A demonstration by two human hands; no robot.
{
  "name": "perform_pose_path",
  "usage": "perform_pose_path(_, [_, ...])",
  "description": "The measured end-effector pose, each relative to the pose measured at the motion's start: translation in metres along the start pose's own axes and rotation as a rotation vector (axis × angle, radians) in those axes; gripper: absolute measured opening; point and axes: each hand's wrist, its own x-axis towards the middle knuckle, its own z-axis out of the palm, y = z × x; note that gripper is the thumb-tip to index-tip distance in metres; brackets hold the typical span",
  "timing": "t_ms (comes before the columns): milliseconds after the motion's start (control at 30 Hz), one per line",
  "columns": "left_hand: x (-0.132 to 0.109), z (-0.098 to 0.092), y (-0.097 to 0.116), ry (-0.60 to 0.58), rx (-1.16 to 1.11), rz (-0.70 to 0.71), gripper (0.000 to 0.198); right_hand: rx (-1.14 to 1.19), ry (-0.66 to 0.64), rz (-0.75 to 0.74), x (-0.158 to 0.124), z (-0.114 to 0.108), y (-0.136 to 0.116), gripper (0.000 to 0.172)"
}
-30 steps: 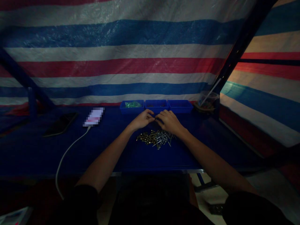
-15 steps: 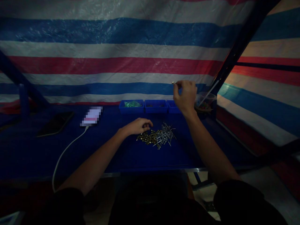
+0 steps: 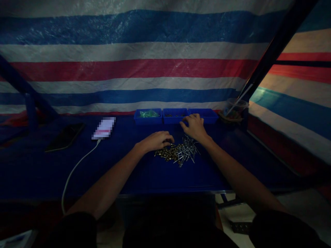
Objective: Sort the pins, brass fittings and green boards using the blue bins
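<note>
My left hand (image 3: 160, 139) rests at the left rear edge of a small heap, its fingers curled and drawn together; what they hold, if anything, is hidden. Under and beside them lie small brass-coloured metal pieces (image 3: 167, 154). Thin silver nail-like pins (image 3: 186, 151) form the right part of the heap. Just behind the pins, my right hand (image 3: 194, 126) hovers in front of the blue bins with its fingers bent and parted, and no object shows in them. Its fingertips reach near the middle bin (image 3: 173, 120) and the right bin (image 3: 210, 119).
The left bin (image 3: 147, 120) holds a green plastic bag. A clear tub (image 3: 236, 105) stands at the back right. On the left of the blue table (image 3: 152, 179) lie a dark phone (image 3: 66, 137) and a lit phone (image 3: 103, 128) with a white cable (image 3: 74, 163). Striped sheeting (image 3: 144, 69) hangs behind.
My right hand has come down from above the bins, where it held up a small brass-coloured piece that no longer shows. My left hand stays at the heap. The view has shifted slightly.
</note>
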Motion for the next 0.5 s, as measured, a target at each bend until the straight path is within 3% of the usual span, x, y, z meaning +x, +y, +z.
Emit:
perform_pose_path(133, [-0.001,0.002,-0.002,0.037,-0.089,-0.010,0.012,0.092,-0.008,-0.098,0.000,0.002,-0.010,0.023])
perform_pose_path(333, [-0.002,0.006,-0.005,0.140,-0.433,-0.207,0.008,0.276,-0.167,-0.336,-0.023,-0.007,-0.015,0.016])
perform_pose_path(500, [0.000,0.011,-0.006,0.166,-0.622,-0.279,0.013,0.245,-0.234,-0.452,-0.034,-0.009,-0.018,0.012])
